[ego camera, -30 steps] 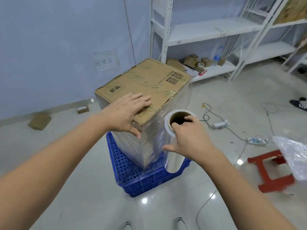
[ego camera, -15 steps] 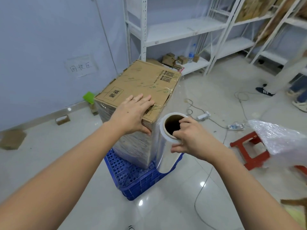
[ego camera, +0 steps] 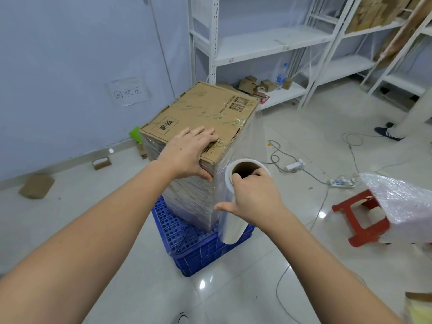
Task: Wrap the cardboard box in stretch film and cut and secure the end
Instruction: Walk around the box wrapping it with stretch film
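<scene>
Since a second ago the viewpoint has swung round the box toward the right, so that the red stool (ego camera: 360, 216) now sits nearer and a bundle of bubble wrap (ego camera: 402, 199) fills more of the right edge, while both hands have kept their places. From the head camera, the left hand (ego camera: 189, 155) lies flat with straight fingers on the near corner of the cardboard box (ego camera: 201, 113), its thumb hooked down over the edge. That box stands upright on a blue plastic crate (ego camera: 191, 244) on the tiled floor, its sides already covered in stretch film. The right hand (ego camera: 252, 197) grasps the film roll (ego camera: 233, 206) at its top, fingers curled into the brown cardboard core and thumb spread against the outside; the roll hangs upright just beside the box's near right corner, and a clear sheet of film runs from it along the box's right face. White shelving (ego camera: 268, 45) stands behind, with cables and a power strip (ego camera: 341, 183) on the floor.
</scene>
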Demonstrator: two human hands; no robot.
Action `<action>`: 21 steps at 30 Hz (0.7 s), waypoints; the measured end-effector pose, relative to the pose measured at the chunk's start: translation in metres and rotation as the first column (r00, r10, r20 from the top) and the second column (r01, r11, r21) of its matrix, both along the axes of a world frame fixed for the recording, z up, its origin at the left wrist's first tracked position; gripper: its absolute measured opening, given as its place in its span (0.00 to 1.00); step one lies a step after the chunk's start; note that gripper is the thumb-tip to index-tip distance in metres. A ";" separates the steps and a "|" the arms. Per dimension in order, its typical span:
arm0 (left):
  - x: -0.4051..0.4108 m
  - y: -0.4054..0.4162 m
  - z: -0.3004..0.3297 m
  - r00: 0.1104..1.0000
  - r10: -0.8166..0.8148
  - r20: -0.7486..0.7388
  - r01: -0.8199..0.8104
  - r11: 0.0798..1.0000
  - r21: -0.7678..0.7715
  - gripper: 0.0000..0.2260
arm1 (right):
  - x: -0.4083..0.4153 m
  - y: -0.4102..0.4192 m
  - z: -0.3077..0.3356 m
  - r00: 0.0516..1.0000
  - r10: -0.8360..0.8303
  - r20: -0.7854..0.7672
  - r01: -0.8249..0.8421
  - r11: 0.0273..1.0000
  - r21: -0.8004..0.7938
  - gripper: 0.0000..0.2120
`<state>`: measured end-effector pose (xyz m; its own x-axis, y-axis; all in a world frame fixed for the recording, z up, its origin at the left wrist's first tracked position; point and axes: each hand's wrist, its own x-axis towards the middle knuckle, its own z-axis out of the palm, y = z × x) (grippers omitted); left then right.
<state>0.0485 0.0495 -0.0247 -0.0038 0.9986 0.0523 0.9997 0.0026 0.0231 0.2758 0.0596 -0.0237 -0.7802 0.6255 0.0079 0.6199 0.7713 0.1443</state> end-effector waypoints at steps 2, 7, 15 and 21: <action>0.000 -0.001 0.000 1.000 0.001 -0.005 -0.001 1.000 0.004 0.58 | -0.003 -0.002 -0.002 1.000 -0.009 -0.013 0.009 1.000 0.016 0.30; 0.000 -0.001 -0.001 1.000 -0.006 -0.009 0.006 1.000 0.015 0.58 | -0.003 -0.005 -0.003 0.999 0.010 -0.046 -0.010 1.000 0.012 0.21; -0.034 0.004 0.019 0.961 -0.168 0.220 0.201 0.971 -0.133 0.53 | -0.020 -0.026 -0.004 0.966 -0.251 -0.058 0.252 0.968 0.015 0.10; -0.096 0.012 0.015 0.938 -0.346 0.023 0.345 0.926 -0.154 0.45 | -0.043 -0.022 0.000 0.896 -0.437 -0.078 0.438 0.899 -0.007 0.29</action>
<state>-0.0477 0.0618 -0.0093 0.3428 0.9339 -0.1018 0.9394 -0.3399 0.0450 0.2324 0.0380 -0.0234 -0.4243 0.9032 0.0644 0.9039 0.4182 0.0900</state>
